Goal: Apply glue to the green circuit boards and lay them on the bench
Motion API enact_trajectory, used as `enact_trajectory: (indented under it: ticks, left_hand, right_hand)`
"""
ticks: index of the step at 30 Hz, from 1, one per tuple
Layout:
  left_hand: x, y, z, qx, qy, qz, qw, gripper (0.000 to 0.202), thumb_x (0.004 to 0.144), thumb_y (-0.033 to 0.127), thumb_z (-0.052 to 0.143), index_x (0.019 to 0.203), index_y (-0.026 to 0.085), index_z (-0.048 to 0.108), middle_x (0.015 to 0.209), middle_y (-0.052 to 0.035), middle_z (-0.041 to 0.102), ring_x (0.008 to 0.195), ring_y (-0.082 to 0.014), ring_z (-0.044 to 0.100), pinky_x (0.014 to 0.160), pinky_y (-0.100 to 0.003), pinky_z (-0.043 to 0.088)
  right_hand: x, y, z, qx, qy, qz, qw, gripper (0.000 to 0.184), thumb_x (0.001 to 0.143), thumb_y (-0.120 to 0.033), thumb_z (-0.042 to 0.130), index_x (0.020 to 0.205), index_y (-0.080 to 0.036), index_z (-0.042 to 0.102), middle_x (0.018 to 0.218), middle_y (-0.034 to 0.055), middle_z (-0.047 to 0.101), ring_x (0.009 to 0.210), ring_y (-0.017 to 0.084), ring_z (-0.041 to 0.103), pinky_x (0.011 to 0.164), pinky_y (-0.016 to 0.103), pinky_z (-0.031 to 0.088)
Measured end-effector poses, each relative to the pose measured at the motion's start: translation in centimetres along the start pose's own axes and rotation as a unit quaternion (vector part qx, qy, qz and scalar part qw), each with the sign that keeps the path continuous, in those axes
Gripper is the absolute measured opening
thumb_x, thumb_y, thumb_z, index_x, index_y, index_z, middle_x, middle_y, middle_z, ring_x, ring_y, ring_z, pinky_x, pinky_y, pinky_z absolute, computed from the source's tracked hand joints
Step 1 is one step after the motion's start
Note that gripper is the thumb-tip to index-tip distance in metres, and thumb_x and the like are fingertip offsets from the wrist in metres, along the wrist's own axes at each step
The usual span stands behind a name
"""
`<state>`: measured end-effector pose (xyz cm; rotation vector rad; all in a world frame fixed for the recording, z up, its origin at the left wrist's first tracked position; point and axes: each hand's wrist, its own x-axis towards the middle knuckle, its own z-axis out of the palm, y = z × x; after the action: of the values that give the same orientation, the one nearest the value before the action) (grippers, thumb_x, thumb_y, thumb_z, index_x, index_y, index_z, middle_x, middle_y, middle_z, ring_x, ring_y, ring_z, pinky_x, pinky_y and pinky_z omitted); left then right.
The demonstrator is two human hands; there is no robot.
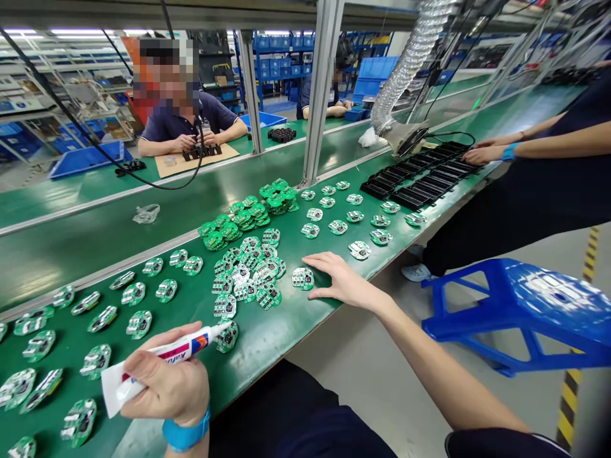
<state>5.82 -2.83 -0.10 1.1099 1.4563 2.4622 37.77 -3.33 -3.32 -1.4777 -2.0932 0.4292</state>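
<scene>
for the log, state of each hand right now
Left hand: closed around a white printed squeeze tube.
Right hand: open beside a round green circuit board.

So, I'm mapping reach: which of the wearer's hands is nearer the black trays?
Right. The right hand is open beside a board, short of the black trays; the left hand, gripping the tube, is farther away, leftward along the bench.

One tube (188, 346) in the left fingers (147, 369), one circuit board (228, 338) at its nozzle. One board (303, 278) lies just ahead of the right fingers (321, 261), fourteen scattered boards (338, 227) farther beyond them. Between both sets of fingers sits one loose pile (251, 267) — too overlapped to count — with three stacked clusters (248, 214) past it. Right of the right fingers: one stool (548, 292).
</scene>
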Motion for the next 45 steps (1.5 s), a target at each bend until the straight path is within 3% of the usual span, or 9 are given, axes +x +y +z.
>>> enact_trajectory:
  ticks: [6,10,14,17,20,27,45]
  left_hand:
    - [-0.3,0.9,0.6,-0.011,-0.019,-0.004,1.0,0.062,0.101,0.054,0.059,0.051,0.022,0.045,0.05,-0.0027,0.06,0.041,-0.0227,0.064,0.037,-0.033,0.048]
    - [-1.4,2.1,0.8,-0.038,-0.057,-0.002,0.998,0.061,0.103,0.053,0.059,0.054,0.019,0.051,0.052,-0.003,0.065,0.041,-0.02,0.065,0.038,-0.029,0.048]
    - [-3.3,2.8,1.1,-0.082,-0.133,0.014,0.988,0.052,0.107,0.05,0.054,0.069,0.017,0.065,0.059,-0.0013,0.071,0.049,-0.0188,0.07,0.045,-0.029,0.055]
    - [-4.3,3.0,1.1,-0.106,-0.191,0.018,0.976,0.046,0.11,0.045,0.051,0.077,0.018,0.068,0.065,-0.0014,0.074,0.054,-0.018,0.074,0.052,-0.029,0.059]
    - [-4.6,3.1,1.0,-0.113,-0.212,0.015,0.971,0.043,0.111,0.04,0.048,0.081,0.018,0.069,0.069,-0.0011,0.076,0.058,-0.0174,0.075,0.054,-0.028,0.06]
    - [-4.4,3.3,0.5,-0.101,-0.223,0.009,0.969,0.043,0.111,0.043,0.048,0.082,0.019,0.069,0.071,-0.0019,0.077,0.06,-0.0185,0.075,0.056,-0.031,0.061]
    - [-3.6,1.9,1.2,-0.058,-0.147,0.089,0.983,0.046,0.109,0.047,0.052,0.076,0.019,0.067,0.064,-0.0014,0.074,0.052,-0.0174,0.071,0.054,-0.031,0.06]
  right_hand:
    - [1.1,0.4,1.3,-0.001,0.056,-0.056,0.997,0.045,0.087,-0.046,0.088,0.122,-0.022,0.073,0.125,0.0125,0.075,0.119,0.031,0.066,0.108,0.053,0.047]
    - [0.4,-3.0,1.8,-0.025,0.12,-0.13,0.984,0.044,0.086,-0.05,0.088,0.112,-0.02,0.07,0.111,0.0105,0.077,0.106,0.028,0.069,0.1,0.05,0.049]
    - [-0.2,-7.4,1.8,-0.078,0.165,-0.22,0.958,0.035,0.094,-0.051,0.079,0.105,-0.019,0.068,0.099,0.0085,0.077,0.096,0.026,0.071,0.096,0.05,0.049]
    - [-0.1,-9.5,1.5,-0.106,0.164,-0.243,0.95,0.028,0.1,-0.046,0.074,0.105,-0.019,0.068,0.096,0.008,0.077,0.096,0.027,0.071,0.099,0.051,0.048]
    - [0.0,-10.5,1.3,-0.117,0.148,-0.246,0.951,0.027,0.101,-0.044,0.072,0.106,-0.018,0.068,0.099,0.0084,0.078,0.098,0.027,0.071,0.101,0.052,0.048]
    - [0.0,-11.2,1.3,-0.12,0.141,-0.249,0.951,0.025,0.101,-0.042,0.073,0.108,-0.018,0.069,0.101,0.0084,0.079,0.101,0.028,0.072,0.103,0.053,0.047]
    - [-0.4,-11.9,0.9,-0.132,0.138,-0.248,0.95,0.021,0.103,-0.038,0.068,0.112,-0.018,0.069,0.104,0.0092,0.079,0.101,0.028,0.072,0.104,0.052,0.045]
